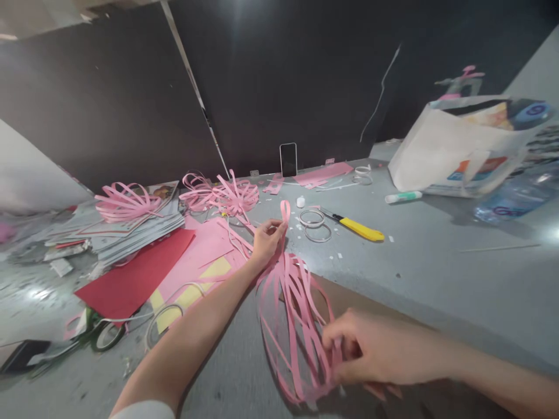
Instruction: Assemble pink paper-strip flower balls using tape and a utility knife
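A bundle of pink paper strips [293,308] stretches over the table between my two hands. My left hand [268,240] pinches its far end, where a small pink loop sticks up past the fingertips. At the near end, my right hand [364,349] has its thumb and fingers closed around the curved strip ends; slight blur softens it. Just right of my left hand lie rolled rings of white cord [312,218] and a yellow utility knife [360,228]. Looped pink paper bows [238,195] rest beyond my left hand.
At left, paper stacks [140,233] carry another pink loop bundle, beside a red sheet [140,276] and green tape [107,336]. A phone [288,160] leans against the dark back panel. A white bag [437,148], glue stick [404,198] and plastic bottle [515,195] occupy the right.
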Action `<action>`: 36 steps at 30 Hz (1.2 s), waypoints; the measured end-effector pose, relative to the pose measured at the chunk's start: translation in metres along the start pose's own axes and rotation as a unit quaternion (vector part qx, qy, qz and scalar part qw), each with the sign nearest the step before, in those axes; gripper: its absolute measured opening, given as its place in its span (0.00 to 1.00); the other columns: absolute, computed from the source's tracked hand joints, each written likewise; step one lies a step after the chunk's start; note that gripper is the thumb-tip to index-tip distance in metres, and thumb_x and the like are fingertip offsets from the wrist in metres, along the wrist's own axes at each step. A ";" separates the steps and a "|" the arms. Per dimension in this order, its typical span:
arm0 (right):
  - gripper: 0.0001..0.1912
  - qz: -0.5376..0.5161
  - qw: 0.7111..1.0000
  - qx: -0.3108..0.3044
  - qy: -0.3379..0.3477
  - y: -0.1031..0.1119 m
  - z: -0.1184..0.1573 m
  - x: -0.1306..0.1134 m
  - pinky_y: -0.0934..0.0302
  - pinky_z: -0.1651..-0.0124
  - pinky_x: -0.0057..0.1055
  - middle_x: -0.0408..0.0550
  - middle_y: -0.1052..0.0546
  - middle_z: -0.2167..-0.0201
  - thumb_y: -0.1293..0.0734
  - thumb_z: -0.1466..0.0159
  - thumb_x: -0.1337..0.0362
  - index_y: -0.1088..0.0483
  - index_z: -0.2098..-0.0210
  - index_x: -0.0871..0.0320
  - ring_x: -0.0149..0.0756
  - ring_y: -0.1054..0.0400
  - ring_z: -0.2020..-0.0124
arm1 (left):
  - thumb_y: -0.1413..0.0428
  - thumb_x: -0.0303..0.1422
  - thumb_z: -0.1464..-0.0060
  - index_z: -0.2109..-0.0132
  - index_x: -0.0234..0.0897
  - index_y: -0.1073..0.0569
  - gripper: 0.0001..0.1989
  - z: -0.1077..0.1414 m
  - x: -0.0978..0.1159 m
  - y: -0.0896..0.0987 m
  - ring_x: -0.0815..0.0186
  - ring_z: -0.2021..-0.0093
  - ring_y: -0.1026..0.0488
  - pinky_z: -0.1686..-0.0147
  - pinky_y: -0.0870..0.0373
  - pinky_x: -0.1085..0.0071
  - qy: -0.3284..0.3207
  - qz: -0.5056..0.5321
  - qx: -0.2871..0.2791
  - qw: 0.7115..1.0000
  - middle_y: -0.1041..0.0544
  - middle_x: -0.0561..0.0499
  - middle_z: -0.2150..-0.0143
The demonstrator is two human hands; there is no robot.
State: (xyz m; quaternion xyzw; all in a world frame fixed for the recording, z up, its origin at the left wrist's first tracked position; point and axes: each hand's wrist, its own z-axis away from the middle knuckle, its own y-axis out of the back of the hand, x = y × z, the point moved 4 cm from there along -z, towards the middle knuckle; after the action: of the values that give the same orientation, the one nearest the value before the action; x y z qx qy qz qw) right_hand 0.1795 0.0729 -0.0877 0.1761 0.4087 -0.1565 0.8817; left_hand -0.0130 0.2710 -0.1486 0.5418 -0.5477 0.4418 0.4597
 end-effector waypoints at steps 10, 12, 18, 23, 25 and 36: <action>0.14 0.049 0.999 -0.006 0.017 0.006 -0.012 0.006 0.47 0.84 0.31 0.47 0.27 0.84 0.23 0.50 0.45 0.27 0.74 0.43 0.40 0.33 0.87 | 0.35 0.53 0.46 0.61 0.35 0.23 0.23 0.000 -0.003 0.000 0.75 0.80 0.41 0.80 0.43 0.76 0.009 0.013 -0.004 1.000 0.31 0.57 0.78; 0.17 0.030 1.000 -0.001 -0.006 0.000 -0.015 0.009 0.47 0.85 0.29 0.44 0.28 0.84 0.23 0.49 0.42 0.27 0.73 0.43 0.37 0.35 0.88 | 0.35 0.53 0.46 0.62 0.35 0.22 0.23 0.000 -0.004 0.000 0.75 0.80 0.41 0.79 0.43 0.76 0.006 0.007 -0.005 1.000 0.31 0.57 0.77; 0.25 -0.078 0.997 0.015 -0.019 -0.016 -0.026 0.010 0.51 0.88 0.21 0.35 0.30 0.85 0.22 0.47 0.41 0.25 0.64 0.54 0.25 0.44 0.89 | 0.35 0.49 0.44 0.62 0.34 0.22 0.20 -0.001 -0.002 0.001 0.74 0.76 0.35 0.75 0.38 0.76 -0.021 -0.008 0.000 1.000 0.27 0.54 0.74; 0.22 -0.105 0.986 0.128 -0.031 0.003 -0.023 0.014 0.50 0.88 0.19 0.34 0.32 0.88 0.24 0.41 0.44 0.28 0.64 0.56 0.23 0.46 0.90 | 0.34 0.51 0.45 0.62 0.34 0.23 0.22 0.002 0.002 0.001 0.75 0.81 0.39 0.79 0.42 0.77 -0.025 0.047 0.031 0.998 0.32 0.58 0.79; 0.22 -0.117 0.974 0.191 -0.025 0.016 -0.019 0.014 0.51 0.88 0.19 0.34 0.33 0.89 0.24 0.40 0.45 0.29 0.64 0.56 0.24 0.46 0.90 | 0.34 0.50 0.45 0.62 0.34 0.23 0.21 0.004 0.009 0.004 0.76 0.81 0.40 0.80 0.43 0.77 -0.060 0.077 0.073 0.992 0.33 0.59 0.79; 0.21 -0.175 0.901 0.384 0.098 0.060 -0.009 0.020 0.58 0.82 0.24 0.35 0.35 0.91 0.24 0.39 0.46 0.29 0.66 0.56 0.23 0.49 0.90 | 0.32 0.50 0.48 0.63 0.35 0.26 0.22 -0.008 0.046 0.012 0.77 0.83 0.37 0.85 0.43 0.76 -0.038 0.118 0.076 0.989 0.27 0.55 0.71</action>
State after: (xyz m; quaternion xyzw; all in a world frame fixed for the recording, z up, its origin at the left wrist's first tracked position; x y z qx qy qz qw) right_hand 0.2110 0.1276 -0.0973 0.4411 0.4256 -0.4350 0.6596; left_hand -0.0239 0.2708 -0.1014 0.5228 -0.5899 0.5123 0.3409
